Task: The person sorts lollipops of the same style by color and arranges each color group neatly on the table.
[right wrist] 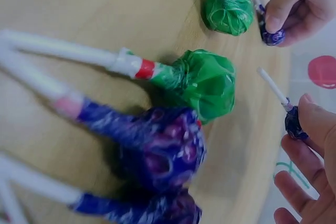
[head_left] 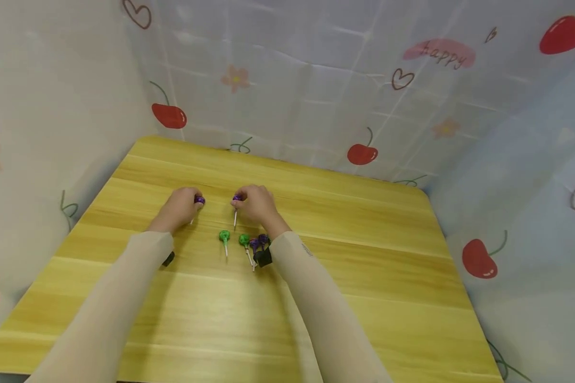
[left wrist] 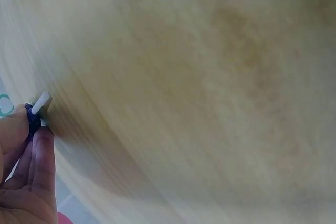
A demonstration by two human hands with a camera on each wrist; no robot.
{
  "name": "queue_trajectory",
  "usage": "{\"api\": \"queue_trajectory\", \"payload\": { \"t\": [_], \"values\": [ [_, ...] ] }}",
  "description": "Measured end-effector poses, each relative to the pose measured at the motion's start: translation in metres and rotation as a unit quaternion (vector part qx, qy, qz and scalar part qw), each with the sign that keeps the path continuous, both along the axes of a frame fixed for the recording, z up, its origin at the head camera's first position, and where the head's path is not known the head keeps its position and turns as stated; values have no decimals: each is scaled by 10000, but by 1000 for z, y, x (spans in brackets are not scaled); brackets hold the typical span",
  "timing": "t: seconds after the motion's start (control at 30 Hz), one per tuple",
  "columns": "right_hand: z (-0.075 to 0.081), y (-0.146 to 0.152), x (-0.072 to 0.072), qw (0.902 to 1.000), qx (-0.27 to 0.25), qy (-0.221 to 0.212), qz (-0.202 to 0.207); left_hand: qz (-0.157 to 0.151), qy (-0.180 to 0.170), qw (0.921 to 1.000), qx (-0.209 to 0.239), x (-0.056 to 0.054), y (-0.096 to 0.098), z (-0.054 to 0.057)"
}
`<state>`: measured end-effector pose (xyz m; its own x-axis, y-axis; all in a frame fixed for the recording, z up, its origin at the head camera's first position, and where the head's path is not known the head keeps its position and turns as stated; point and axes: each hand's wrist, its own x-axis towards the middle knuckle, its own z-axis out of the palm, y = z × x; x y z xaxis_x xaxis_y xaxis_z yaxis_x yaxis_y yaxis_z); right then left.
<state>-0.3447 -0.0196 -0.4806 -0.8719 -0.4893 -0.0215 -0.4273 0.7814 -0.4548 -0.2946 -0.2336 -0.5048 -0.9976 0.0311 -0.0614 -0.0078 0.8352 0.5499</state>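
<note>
My left hand (head_left: pixel 182 206) pinches a purple-wrapped lollipop (head_left: pixel 199 200) by its candy head, the white stick pointing back toward me. To its right, my right hand (head_left: pixel 256 203) holds a second purple lollipop (right wrist: pixel 294 123) between thumb and fingers, stick also toward me. In the right wrist view both held lollipops appear, with the left hand (right wrist: pixel 302 9) at the top. Nearer me lie a green lollipop (head_left: pixel 224 235), another green lollipop (right wrist: pixel 209 85) and two purple lollipops (right wrist: pixel 163 148) in a close group beside my right wrist, partly covered by it in the head view.
The wood-grain table (head_left: pixel 374 255) reaches back to a white curtain (head_left: pixel 287 96) printed with cherries and hearts, which also hangs at both sides. A black wrist device (head_left: pixel 263 257) on my right arm overlaps the group of lollipops.
</note>
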Motion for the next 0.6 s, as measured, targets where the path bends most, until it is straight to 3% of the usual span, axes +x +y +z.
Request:
{"api": "queue_trajectory", "payload": {
  "t": [0.2, 0.6],
  "values": [
    [-4, -10, -6, 9994, 332, -24, -106, 106, -18, 9998, 166, 0, -2, 2],
    [-16, -17, -3, 9986, 527, -85, -52, 145, -41, 9996, 244, -6, -3, -3]
  ]
}}
